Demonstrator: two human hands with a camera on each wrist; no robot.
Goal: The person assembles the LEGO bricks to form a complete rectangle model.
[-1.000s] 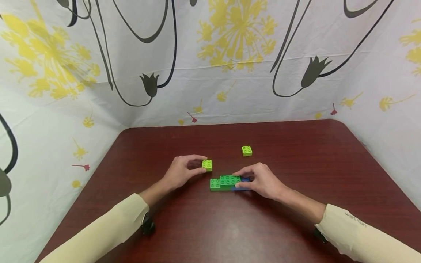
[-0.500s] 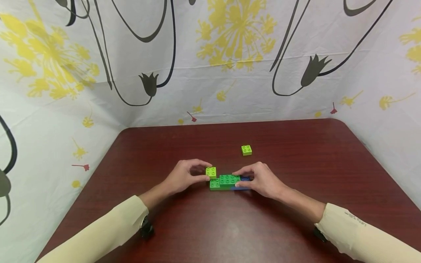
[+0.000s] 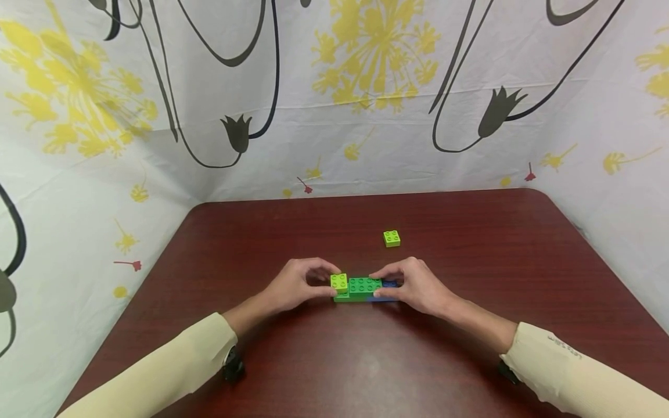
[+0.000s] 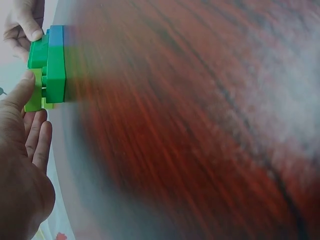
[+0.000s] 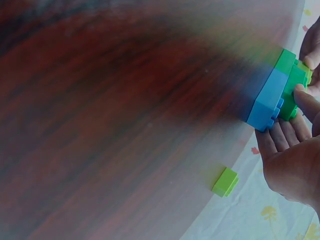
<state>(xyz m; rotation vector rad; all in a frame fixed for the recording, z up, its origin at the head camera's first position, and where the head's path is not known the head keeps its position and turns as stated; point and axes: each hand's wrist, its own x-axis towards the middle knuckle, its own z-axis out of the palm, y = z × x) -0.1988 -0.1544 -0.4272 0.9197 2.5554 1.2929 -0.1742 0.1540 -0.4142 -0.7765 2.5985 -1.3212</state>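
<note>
My left hand (image 3: 295, 284) pinches a lime green toy brick (image 3: 338, 283) between thumb and fingers, just over the left end of a low brick build. In the left wrist view a narrow gap shows between the lime brick (image 4: 34, 95) and the lower green brick (image 4: 56, 75). The build's bottom layer is a green brick beside a blue brick (image 5: 267, 107), with another green brick (image 3: 364, 284) across their join. From the right, my right hand (image 3: 418, 287) grips that upper green brick, thumb in front and fingers behind.
A second lime green brick (image 3: 392, 238) lies farther back on the dark red-brown table (image 3: 334, 360). Behind the table's far edge hangs a white cloth (image 3: 334, 162) with printed flowers.
My left hand has carried the lime brick right and toward me, from beside the build to over its left end. The right hand has kept its grip in place.
</note>
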